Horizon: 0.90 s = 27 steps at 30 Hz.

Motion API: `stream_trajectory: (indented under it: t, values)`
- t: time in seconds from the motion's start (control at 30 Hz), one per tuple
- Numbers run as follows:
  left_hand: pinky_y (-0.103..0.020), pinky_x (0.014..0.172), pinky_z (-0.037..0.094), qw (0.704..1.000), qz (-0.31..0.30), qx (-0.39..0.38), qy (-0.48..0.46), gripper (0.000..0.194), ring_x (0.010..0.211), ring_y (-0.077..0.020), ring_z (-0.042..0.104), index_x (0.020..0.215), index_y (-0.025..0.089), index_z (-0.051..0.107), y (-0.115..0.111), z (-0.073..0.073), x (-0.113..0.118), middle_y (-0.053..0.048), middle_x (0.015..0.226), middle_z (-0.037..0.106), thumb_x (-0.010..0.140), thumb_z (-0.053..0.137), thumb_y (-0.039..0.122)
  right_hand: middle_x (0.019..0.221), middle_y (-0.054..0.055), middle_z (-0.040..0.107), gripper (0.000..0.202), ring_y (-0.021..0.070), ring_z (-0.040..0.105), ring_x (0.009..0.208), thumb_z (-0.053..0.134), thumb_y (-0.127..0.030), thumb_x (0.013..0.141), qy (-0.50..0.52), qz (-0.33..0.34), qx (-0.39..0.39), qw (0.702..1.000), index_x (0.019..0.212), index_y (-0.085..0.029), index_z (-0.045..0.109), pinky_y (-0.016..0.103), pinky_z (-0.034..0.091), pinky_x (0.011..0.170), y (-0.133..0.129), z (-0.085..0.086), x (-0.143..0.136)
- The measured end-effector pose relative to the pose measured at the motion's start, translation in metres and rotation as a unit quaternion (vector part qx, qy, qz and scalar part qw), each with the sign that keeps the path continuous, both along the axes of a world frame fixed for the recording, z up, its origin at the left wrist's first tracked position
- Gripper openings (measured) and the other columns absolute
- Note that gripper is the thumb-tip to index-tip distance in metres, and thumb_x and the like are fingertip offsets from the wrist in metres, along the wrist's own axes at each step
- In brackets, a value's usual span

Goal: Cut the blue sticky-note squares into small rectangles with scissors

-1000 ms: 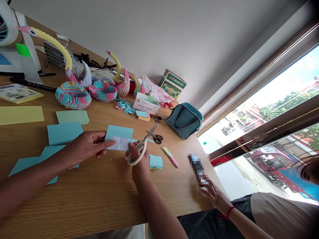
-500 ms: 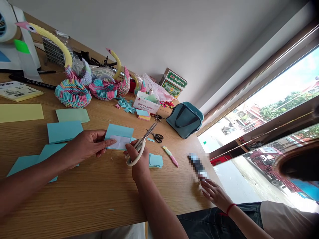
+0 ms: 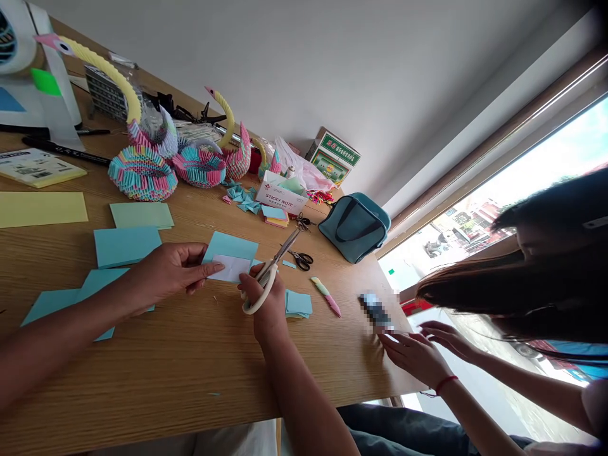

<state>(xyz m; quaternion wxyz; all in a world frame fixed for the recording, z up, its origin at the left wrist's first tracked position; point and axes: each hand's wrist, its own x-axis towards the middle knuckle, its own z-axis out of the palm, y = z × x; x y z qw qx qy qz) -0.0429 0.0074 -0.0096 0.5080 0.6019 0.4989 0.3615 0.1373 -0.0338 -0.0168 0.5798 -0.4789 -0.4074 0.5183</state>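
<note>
My left hand (image 3: 178,269) pinches a blue paper sheet (image 3: 237,243) by its left side, thumb on top. A smaller white slip (image 3: 232,270) lies against the lower part of that sheet, under the thumb. In my right hand (image 3: 270,311) is a pair of scissors (image 3: 285,246) with cream handles, blades pointing up and away to the right. The right fingertips sit at the sheet's lower right corner; whether they grip it I cannot tell. Beside this hand rests a small stack of blue paper pieces (image 3: 299,303).
Blue sheets (image 3: 126,246) lie at left, partly under my forearm. Folded-paper swans (image 3: 142,180) stand behind, near a sticky note box (image 3: 280,195). Black-handled scissors (image 3: 303,260), a teal bag (image 3: 355,225) and a blurred-out object (image 3: 375,310) are rightward. Another person's hands (image 3: 420,358) rest close by.
The other person has leaned in; their head and a second hand now show at the right. My hands, the sheet and the scissors keep nearly the same pose; the view has shifted slightly.
</note>
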Motion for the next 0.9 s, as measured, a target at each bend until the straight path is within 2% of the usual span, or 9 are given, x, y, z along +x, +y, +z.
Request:
stream_trajectory:
  t: [0.2,0.3,0.4,0.47,0.57,0.63,0.73,0.83,0.9]
  values:
    - [-0.023,0.047,0.038,0.998,-0.049,0.02,0.017,0.041,0.046,-0.011,0.043,0.081,0.017,0.064,0.004,-0.005,-0.002,0.007,0.048,0.051,0.072,0.071,0.057,0.07,-0.003,0.062,0.022,0.0139,0.058,0.066,0.067,-0.039,0.089,-0.07,-0.005,0.001,0.997,0.085,-0.018,0.061,0.025,0.047,0.059,-0.001,0.006,0.008]
    - [-0.023,0.048,0.037,0.995,-0.069,0.048,0.049,0.04,0.045,-0.0112,0.045,0.071,0.019,0.059,0.004,-0.007,-0.003,0.005,0.047,0.052,0.075,0.07,0.057,0.099,0.004,0.069,0.028,0.0181,0.066,0.086,0.064,-0.038,0.096,-0.092,-0.02,-0.019,0.995,0.108,-0.012,0.065,0.032,0.056,0.075,0.003,0.006,0.012]
    - [-0.023,0.048,0.037,0.994,-0.073,0.056,0.057,0.041,0.045,-0.0115,0.046,0.069,0.019,0.057,0.004,-0.008,-0.003,0.005,0.047,0.053,0.075,0.069,0.058,0.121,0.008,0.064,0.036,0.0239,0.066,0.103,0.063,-0.038,0.097,-0.09,-0.026,-0.029,0.995,0.123,-0.013,0.062,0.041,0.058,0.087,0.007,0.003,0.014]
    - [-0.023,0.048,0.037,0.995,-0.07,0.049,0.053,0.042,0.044,-0.0116,0.045,0.07,0.02,0.057,0.003,-0.007,-0.003,0.005,0.047,0.053,0.074,0.069,0.06,0.115,0.006,0.066,0.032,0.0215,0.067,0.099,0.054,-0.039,0.102,-0.089,-0.029,-0.032,0.995,0.12,-0.014,0.064,0.038,0.059,0.083,0.008,0.001,0.014]
    - [-0.023,0.047,0.037,0.996,-0.068,0.038,0.046,0.043,0.045,-0.0121,0.046,0.072,0.019,0.058,0.003,-0.005,-0.002,0.005,0.047,0.054,0.073,0.07,0.061,0.088,-0.002,0.067,0.04,0.0143,0.069,0.083,0.039,-0.048,0.104,-0.077,-0.041,-0.032,0.996,0.101,-0.022,0.07,0.025,0.054,0.064,0.007,0.001,0.011]
    - [-0.023,0.047,0.037,0.996,-0.067,0.033,0.041,0.042,0.045,-0.0122,0.046,0.073,0.019,0.059,0.003,-0.005,-0.002,0.005,0.048,0.054,0.073,0.069,0.06,0.074,-0.005,0.064,0.037,0.0131,0.068,0.075,0.046,-0.052,0.099,-0.068,-0.049,-0.031,0.996,0.092,-0.025,0.07,0.021,0.047,0.055,0.007,0.0,0.009]
    - [-0.023,0.047,0.038,0.997,-0.064,0.03,0.036,0.041,0.045,-0.0122,0.046,0.075,0.019,0.06,0.003,-0.005,-0.002,0.005,0.048,0.054,0.073,0.069,0.059,0.07,-0.005,0.064,0.03,0.0117,0.067,0.07,0.057,-0.048,0.096,-0.071,-0.047,-0.028,0.996,0.09,-0.023,0.07,0.021,0.048,0.055,0.007,-0.001,0.008]
    - [-0.023,0.047,0.037,0.995,-0.069,0.041,0.056,0.041,0.045,-0.0125,0.045,0.071,0.019,0.06,0.002,-0.003,-0.003,0.004,0.046,0.053,0.071,0.069,0.06,0.096,0.002,0.07,0.028,0.0159,0.068,0.084,0.062,-0.042,0.098,-0.082,-0.034,-0.026,0.996,0.107,-0.017,0.068,0.029,0.057,0.072,0.007,-0.004,0.01]
    - [-0.023,0.046,0.036,0.992,-0.077,0.054,0.086,0.042,0.044,-0.0131,0.045,0.069,0.02,0.06,0.003,-0.001,-0.004,0.004,0.045,0.051,0.07,0.068,0.061,0.117,0.007,0.066,0.034,0.0219,0.067,0.099,0.063,-0.038,0.097,-0.087,-0.026,-0.022,0.996,0.121,-0.014,0.063,0.039,0.059,0.084,0.006,-0.005,0.012]
